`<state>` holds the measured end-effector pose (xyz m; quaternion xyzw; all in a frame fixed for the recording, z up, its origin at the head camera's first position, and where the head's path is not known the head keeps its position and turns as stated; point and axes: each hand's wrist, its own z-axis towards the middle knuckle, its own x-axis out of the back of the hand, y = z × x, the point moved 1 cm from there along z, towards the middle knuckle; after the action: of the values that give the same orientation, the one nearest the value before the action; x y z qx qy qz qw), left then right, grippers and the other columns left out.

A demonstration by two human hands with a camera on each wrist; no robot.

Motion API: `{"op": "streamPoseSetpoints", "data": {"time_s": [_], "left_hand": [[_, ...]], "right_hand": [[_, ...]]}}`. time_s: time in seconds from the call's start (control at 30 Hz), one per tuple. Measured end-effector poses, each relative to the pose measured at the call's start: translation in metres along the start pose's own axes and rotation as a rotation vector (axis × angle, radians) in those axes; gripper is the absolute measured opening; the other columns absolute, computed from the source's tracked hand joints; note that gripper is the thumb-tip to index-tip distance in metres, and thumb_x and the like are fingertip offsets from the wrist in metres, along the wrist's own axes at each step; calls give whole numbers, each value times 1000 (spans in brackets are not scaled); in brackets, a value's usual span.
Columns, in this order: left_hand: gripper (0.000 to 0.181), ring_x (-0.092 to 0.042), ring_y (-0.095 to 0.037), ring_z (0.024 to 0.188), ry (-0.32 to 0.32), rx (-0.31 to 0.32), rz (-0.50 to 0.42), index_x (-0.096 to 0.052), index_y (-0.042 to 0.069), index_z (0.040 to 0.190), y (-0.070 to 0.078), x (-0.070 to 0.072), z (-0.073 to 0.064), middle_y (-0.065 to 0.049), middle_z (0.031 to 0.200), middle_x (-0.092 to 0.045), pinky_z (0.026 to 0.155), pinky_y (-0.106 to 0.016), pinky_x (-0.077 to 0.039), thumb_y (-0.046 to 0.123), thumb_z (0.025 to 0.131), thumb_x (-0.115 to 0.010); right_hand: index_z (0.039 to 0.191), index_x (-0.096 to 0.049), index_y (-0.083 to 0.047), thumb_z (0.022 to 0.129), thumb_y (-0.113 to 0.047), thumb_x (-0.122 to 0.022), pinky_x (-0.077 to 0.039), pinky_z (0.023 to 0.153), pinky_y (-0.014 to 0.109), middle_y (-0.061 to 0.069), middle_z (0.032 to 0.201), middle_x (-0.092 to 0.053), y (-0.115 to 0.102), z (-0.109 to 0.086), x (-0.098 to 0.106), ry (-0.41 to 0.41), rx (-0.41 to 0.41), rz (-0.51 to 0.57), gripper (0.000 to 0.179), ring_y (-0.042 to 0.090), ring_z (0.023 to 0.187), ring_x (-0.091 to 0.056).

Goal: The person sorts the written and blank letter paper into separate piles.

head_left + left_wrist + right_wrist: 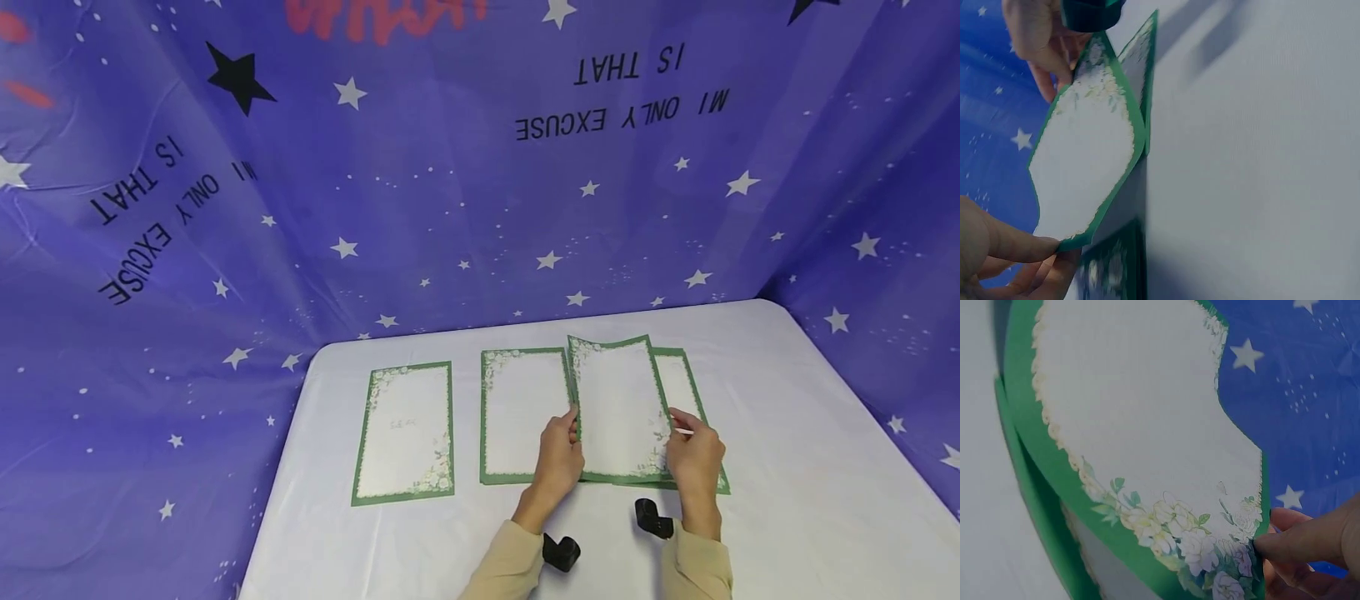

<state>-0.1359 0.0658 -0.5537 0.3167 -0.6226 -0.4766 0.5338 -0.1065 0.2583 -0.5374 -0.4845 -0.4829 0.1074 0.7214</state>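
Note:
Between my two hands is a sheet of paper (622, 408) with a green border and printed flowers in its corners. My left hand (558, 454) pinches its left edge, thumb on top, as the left wrist view shows. On the opposite edge, my right hand (695, 458) pinches the paper near the flower print (1197, 550). The held sheet bows and stands partly raised. Beneath and to its right lies another green-bordered sheet (678, 383), mostly covered. Left of the held sheet, a small stack of similar sheets (521, 417) lies flat, partly behind my left hand.
Farther left on the white table (315, 533) lies a separate green-bordered sheet (405, 433) with faint marks in its middle. Black wrist devices (561, 552) show at both sleeves. A purple-blue curtain (465, 208) with stars and lettering surrounds the table's back and sides.

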Motion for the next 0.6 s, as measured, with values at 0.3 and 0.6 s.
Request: {"op": "streamPoseSetpoints", "data": {"time_s": [0.3,0.6], "left_hand": [[56,-46,-5,81,-53,-84,100,-50,-17,144,7,-26,7,-7,96,-58,72,-19,-46,-22,89,-59],[58,-42,-4,77,-78,-41,132,-50,-14,146,12,-36,14,-6,92,-56,68,-18,-43,-20,89,-60]], "right_hand": [[123,-71,9,88,11,-46,-33,57,15,30,109,-70,17,9,19,44,-35,-48,42,18,75,-60],[124,-70,10,88,10,-45,-31,63,16,32,112,-70,23,18,23,69,-38,-66,43,30,80,-64]]}}
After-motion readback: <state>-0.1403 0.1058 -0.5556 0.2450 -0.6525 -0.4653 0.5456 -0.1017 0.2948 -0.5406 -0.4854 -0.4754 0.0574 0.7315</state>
